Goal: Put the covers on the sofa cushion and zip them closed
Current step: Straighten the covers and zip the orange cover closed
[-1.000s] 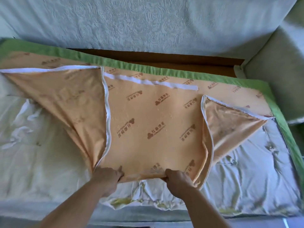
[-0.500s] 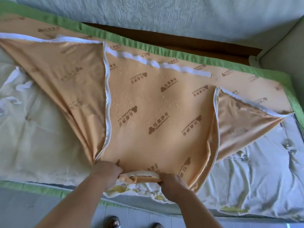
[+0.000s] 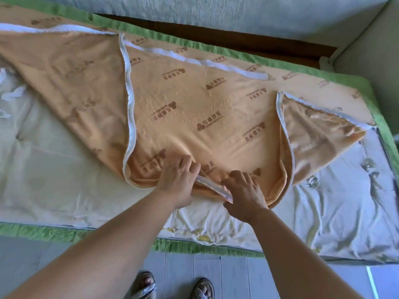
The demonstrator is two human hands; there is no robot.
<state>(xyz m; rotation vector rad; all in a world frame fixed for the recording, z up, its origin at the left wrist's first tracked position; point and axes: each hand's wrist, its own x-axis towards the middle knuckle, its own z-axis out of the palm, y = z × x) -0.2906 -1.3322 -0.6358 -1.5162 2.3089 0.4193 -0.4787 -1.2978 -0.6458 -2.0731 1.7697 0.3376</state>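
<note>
An orange cover [image 3: 194,104] printed with brown logos and edged with white zip tape lies spread over the white cushion [image 3: 54,169], its two side flaps folded inward. My left hand [image 3: 179,180] lies on the cover's near edge, fingers over the fabric and thumb tucked under, holding the folded hem. My right hand [image 3: 244,190] grips the same hem just to the right. A short stretch of white zip tape [image 3: 213,187] shows between the two hands. A green cover [image 3: 216,52] frames the cushion at the back, right and front.
The pale sofa backrest [image 3: 216,14] rises behind, with a sofa arm [image 3: 371,39] at the right. A dark wooden gap [image 3: 216,39] runs along the back. Grey floor [image 3: 237,277] and my sandalled feet [image 3: 172,285] are below the cushion's front edge.
Both hands have moved forward and to the right along the cover's near edge, folding the hem up so white zip tape shows. The view has pulled back, bringing floor and feet into sight.
</note>
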